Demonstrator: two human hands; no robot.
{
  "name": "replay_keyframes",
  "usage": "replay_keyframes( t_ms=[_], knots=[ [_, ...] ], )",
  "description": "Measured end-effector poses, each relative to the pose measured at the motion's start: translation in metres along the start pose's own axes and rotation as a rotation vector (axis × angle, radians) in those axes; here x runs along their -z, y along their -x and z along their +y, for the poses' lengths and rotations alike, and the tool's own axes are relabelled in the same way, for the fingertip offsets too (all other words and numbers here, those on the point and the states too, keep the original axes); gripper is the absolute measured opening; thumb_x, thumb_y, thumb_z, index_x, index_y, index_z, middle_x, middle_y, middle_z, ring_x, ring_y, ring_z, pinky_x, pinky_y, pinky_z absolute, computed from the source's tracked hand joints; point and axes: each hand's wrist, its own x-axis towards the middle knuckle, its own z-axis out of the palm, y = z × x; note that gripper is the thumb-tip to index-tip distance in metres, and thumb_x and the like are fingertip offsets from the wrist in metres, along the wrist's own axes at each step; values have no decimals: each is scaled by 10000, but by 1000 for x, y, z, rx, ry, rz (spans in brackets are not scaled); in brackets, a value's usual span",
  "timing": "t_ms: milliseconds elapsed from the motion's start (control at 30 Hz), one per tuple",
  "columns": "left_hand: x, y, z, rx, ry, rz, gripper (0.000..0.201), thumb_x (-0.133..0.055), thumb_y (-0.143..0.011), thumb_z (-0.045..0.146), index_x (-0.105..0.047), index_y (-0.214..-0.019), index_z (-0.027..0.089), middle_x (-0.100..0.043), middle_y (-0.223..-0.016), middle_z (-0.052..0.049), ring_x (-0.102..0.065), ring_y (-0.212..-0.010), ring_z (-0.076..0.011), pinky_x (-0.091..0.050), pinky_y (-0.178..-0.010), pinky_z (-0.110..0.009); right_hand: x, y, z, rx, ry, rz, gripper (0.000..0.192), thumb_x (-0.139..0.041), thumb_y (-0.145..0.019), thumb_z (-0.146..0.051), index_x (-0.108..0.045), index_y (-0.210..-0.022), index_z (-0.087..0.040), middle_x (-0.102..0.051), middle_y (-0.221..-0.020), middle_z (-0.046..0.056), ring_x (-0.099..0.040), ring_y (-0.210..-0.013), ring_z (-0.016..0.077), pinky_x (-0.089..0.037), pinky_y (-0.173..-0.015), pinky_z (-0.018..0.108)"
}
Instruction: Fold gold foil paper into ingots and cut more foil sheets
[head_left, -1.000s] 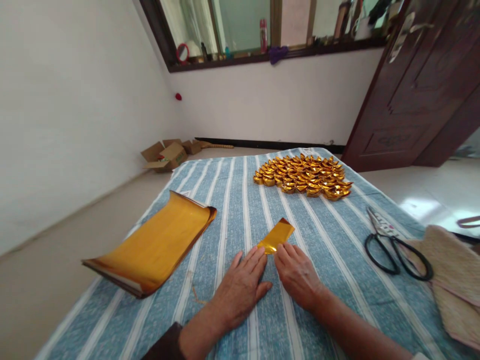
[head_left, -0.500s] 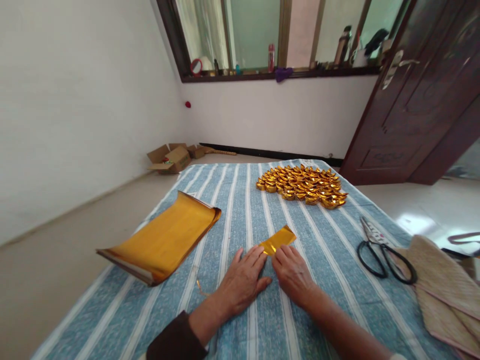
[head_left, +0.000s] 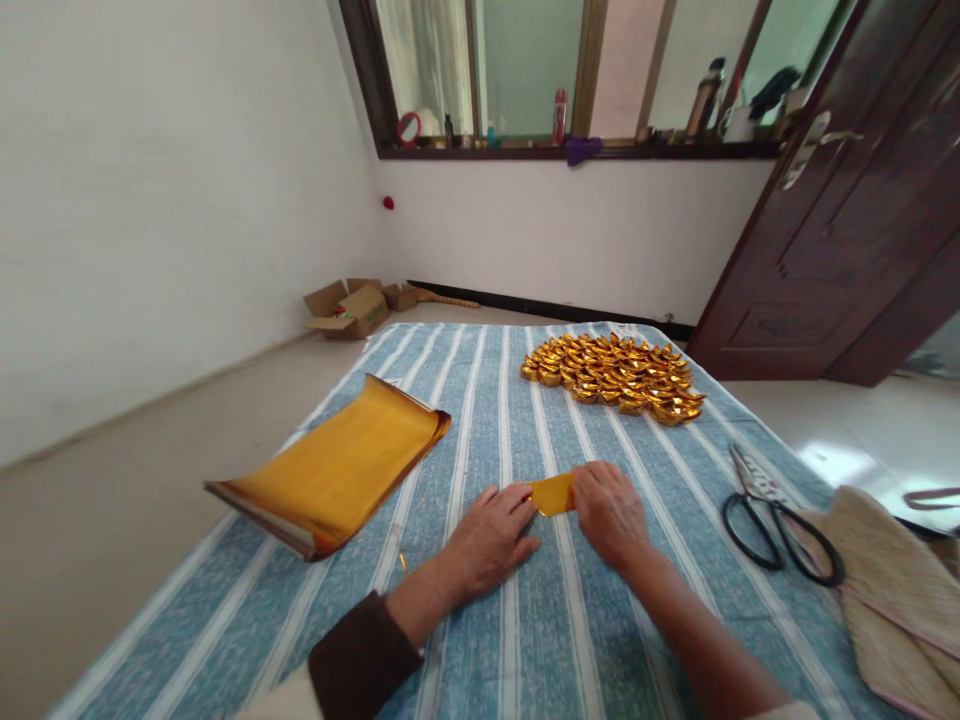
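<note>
On the striped cloth in front of me lies a small folded strip of gold foil paper. My left hand rests flat on its left end, fingers stretched out and thumb apart. The right end is in my right hand, whose fingers are closed over it and hide that edge. To the left is a stack of gold foil sheets with curled edges. Folded gold paper ingots sit in a dense cluster toward the far right of the cloth.
Scissors with black handles lie on the right, beside a tan woven cloth. A thin gold scrap is near my left forearm. Open cardboard boxes stand on the floor beyond the striped cloth. A dark red door is at right.
My right hand has shifted from the strip's near edge to its right end and closed over it. The strip now lies more level. My left hand stays at its left end.
</note>
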Motion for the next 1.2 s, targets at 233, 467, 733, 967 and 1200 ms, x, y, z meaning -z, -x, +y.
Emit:
replay_keyframes(
  t_ms=[233, 467, 733, 967, 1200],
  knots=[
    [-3, -5, -12, -3, 87, 12, 381, -597, -890, 213, -486, -1255, 206, -531, -1361, -94, -478, -1272, -248, -355, -1069, -492, 9, -23, 13, -225, 13, -333, 239, -498, -900, -329, -680, -895, -174, -647, -977, 98, -552, -986, 236, -370, -791, 314],
    [0, -17, -14, -15, 104, 79, 139, -623, -872, 171, -575, -1001, 150, -607, -1202, -90, -563, -1139, -215, -435, -1003, -377, 13, -18, 11, -226, -2, -353, 208, -542, -847, -291, -690, -764, -171, -663, -908, 91, -582, -930, 232, -397, -776, 315],
    [-9, -20, -5, 185, -110, 162, 104, -607, -886, 223, -624, -967, 161, -563, -1227, -128, -529, -1144, -271, -438, -986, -451, 35, -11, -5, -198, 24, -490, 236, -522, -853, -257, -696, -724, -164, -696, -867, 111, -640, -895, 241, -407, -685, 302],
    [-8, -25, -4, 184, -77, 107, 127, -514, -916, 163, -639, -891, 155, -627, -993, -76, -564, -947, -226, -476, -889, -381, 38, -10, -14, -96, -62, -582, 188, -546, -816, -233, -684, -718, -151, -705, -824, 111, -662, -787, 235, -405, -643, 301],
    [-7, -41, -18, -36, 279, 85, 209, -460, -875, 59, -628, -925, 173, -663, -1009, -54, -594, -1014, -186, -465, -934, -325, 18, -7, 2, 71, -339, -277, 144, -550, -844, -158, -673, -902, -203, -679, -922, 46, -622, -898, 189, -453, -786, 291]
  ],
)
